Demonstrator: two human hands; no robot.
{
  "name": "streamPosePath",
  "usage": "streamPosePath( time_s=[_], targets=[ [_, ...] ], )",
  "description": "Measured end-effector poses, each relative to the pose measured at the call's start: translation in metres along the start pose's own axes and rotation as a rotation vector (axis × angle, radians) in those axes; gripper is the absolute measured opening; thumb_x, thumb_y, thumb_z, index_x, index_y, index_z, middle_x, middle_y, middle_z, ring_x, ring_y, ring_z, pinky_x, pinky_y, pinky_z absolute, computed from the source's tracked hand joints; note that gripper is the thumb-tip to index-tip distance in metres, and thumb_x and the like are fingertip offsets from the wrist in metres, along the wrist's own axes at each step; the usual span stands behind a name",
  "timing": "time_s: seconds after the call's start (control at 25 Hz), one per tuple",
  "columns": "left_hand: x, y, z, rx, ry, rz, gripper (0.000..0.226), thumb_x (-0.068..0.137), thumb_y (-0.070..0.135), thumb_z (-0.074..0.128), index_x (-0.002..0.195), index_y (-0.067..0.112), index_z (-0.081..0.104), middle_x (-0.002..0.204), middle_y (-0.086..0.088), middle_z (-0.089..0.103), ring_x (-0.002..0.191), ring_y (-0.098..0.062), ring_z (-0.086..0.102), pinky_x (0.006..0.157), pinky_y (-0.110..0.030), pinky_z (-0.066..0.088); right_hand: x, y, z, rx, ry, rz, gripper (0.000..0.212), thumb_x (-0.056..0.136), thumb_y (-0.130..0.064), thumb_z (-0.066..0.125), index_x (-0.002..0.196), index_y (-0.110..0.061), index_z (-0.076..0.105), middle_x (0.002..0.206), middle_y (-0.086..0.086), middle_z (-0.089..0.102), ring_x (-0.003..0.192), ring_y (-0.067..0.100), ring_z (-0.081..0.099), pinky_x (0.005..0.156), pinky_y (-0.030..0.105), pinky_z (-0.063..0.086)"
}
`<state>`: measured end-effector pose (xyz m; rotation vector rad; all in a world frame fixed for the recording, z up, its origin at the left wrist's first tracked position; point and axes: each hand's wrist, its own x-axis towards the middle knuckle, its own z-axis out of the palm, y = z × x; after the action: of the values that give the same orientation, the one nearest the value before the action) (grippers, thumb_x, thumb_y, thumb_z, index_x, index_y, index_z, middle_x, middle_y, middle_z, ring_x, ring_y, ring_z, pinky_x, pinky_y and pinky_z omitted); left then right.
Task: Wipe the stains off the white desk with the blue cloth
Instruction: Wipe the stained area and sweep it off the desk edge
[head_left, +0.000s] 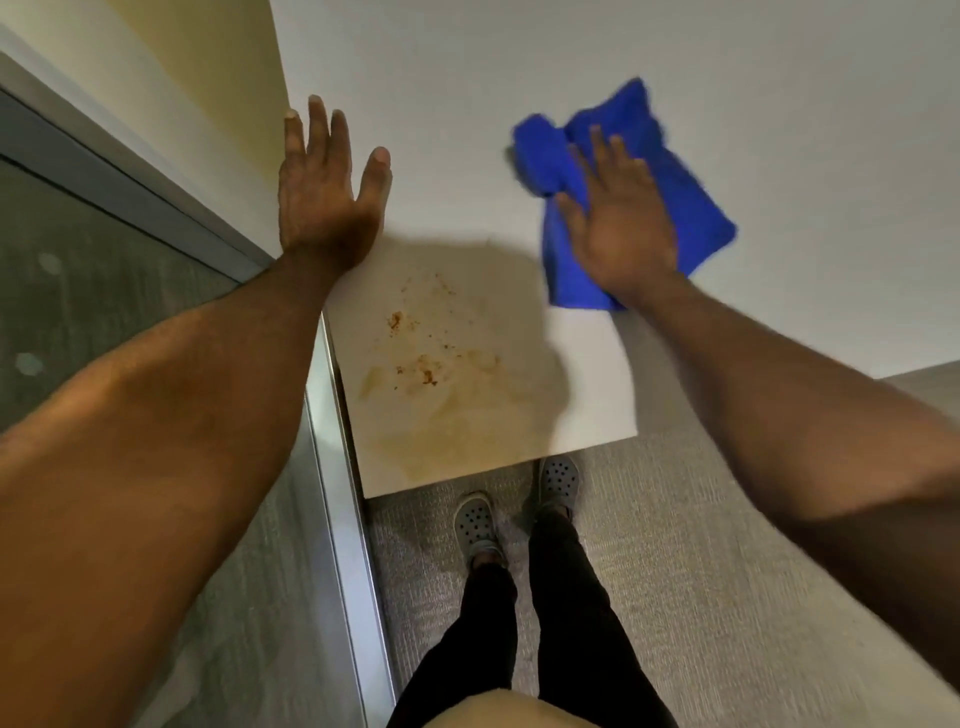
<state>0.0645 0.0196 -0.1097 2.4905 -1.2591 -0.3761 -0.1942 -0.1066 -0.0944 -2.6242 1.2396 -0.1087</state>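
Observation:
The white desk fills the upper part of the view, its near corner pointing toward me. Brown and yellowish stains are smeared over that near corner, with darker specks in the middle. The blue cloth lies crumpled on the desk to the right of the stains. My right hand lies flat on the cloth with fingers spread, pressing it down. My left hand rests flat and open on the desk's left edge, above the stains, holding nothing.
A pale wall and a metal-framed glass panel run along the desk's left side. Grey carpet lies below the desk's front edge. My legs in dark trousers and grey clogs stand right at the corner.

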Motion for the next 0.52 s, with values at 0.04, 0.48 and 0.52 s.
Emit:
streamPosePath(
  time_s=[0.04, 0.48, 0.52],
  targets=[
    [-0.001, -0.002, -0.001, -0.013, -0.010, 0.002, 0.079, 0.097, 0.065, 0.015, 0.159, 0.017, 0.007, 0.168, -0.002, -0.004, 0.154, -0.023, -0.008, 0.125, -0.043, 0.003, -0.015, -0.028, 0.008, 0.032, -0.019, -0.095, 0.056, 0.100, -0.038, 0.037, 0.149, -0.014, 0.029, 0.158, 0.013, 0.024, 0.145, 0.034, 0.022, 0.118, 0.047, 0.016],
    [-0.001, -0.008, 0.004, -0.082, 0.051, 0.073, 0.076, 0.100, 0.055, 0.024, 0.157, 0.006, 0.014, 0.167, -0.012, 0.006, 0.154, -0.030, 0.000, 0.126, -0.038, 0.004, 0.007, -0.009, 0.003, 0.025, -0.019, -0.063, 0.056, 0.101, -0.040, 0.032, 0.150, -0.014, 0.024, 0.159, 0.012, 0.020, 0.146, 0.033, 0.019, 0.119, 0.048, 0.016],
    [-0.001, -0.007, 0.002, -0.084, 0.042, 0.078, 0.076, 0.100, 0.056, 0.023, 0.157, 0.007, 0.012, 0.167, -0.011, 0.005, 0.154, -0.030, 0.000, 0.126, -0.039, 0.004, -0.004, -0.035, 0.010, 0.040, -0.038, -0.128, 0.056, 0.100, -0.039, 0.033, 0.150, -0.015, 0.026, 0.159, 0.012, 0.022, 0.145, 0.034, 0.021, 0.118, 0.049, 0.017]
  ],
)
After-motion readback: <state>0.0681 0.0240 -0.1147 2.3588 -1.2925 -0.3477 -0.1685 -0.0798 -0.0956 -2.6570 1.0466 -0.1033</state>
